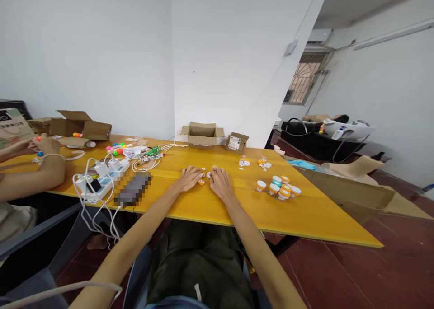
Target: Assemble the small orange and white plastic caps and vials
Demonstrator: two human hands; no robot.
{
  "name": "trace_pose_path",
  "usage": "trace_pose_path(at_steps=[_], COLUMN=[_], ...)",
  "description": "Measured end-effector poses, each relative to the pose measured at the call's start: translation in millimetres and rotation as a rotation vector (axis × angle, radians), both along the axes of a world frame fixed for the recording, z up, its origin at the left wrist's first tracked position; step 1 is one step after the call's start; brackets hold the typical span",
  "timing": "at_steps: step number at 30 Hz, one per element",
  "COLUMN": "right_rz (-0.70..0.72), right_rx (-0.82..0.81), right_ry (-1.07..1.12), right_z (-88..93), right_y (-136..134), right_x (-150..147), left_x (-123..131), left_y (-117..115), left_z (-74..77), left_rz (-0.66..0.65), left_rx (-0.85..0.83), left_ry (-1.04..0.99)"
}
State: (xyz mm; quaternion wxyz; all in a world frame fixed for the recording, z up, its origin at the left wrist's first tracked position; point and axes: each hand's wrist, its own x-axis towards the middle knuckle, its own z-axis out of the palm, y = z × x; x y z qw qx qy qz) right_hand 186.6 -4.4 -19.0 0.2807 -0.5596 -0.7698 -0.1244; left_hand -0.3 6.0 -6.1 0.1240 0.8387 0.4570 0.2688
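My left hand point(190, 179) rests on the yellow table point(190, 205), fingers stretched out and low, with its tips beside a small orange-and-white round cap point(201, 182). Opposite it lies my right hand point(220, 181), fingers also extended, their tips near or touching a white ring-shaped piece point(208, 175). A smaller white piece point(204, 168) lies between the hands, slightly farther away. Whether the fingertips press on any of these pieces cannot be made out. To the right stands a cluster of small clear jars with orange, white and teal lids point(284, 189).
Loose white and orange parts point(244, 163) lie behind the jars. An open carton point(202, 139) and a smaller box point(237, 142) stand against the wall. Leftward are a dark pixelated object point(132, 189), a power strip point(106, 182) with cables, and another person's hands point(47, 145).
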Motion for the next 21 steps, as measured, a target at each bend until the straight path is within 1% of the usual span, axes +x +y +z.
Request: trace_pose_path(at_steps=[3,7,10,12,15,18,20,21], right_rz=[-0.001,0.032,0.087,0.149,0.268,0.357,0.391,0.405], right_rx=[-0.036,-0.082,-0.08,-0.058,-0.035,-0.052,-0.083,-0.1], right_ry=[0.026,0.076,0.156,0.227,0.362,0.565,0.725,0.807], right_z=[1.0,0.5,-1.0,-1.8,-2.2,-1.5,-0.8,-0.4], right_y=[-0.7,1.2,3.4,4.1,4.6,6.8,9.9,11.8], right_x=[-1.1,0.7,2.8,3.1,1.4,-1.2,-2.0,-1.9], left_x=[-1.2,-1.0,-0.2,0.0,-0.7,-1.5,-1.6,-1.6], left_y=[1.1,0.3,-0.8,-0.6,1.5,3.0,2.3,1.3], left_z=[-1.8,-1.0,0.3,0.2,-1.4,-2.0,-0.9,0.1], left_rz=[0.055,0.118,0.145,0.155,0.178,0.194,0.168,0.134], left_rx=[0.03,0.068,0.095,0.114,0.129,0.127,0.119,0.113], left_ry=[0.002,0.04,0.07,0.076,0.064,0.038,0.018,0.009])
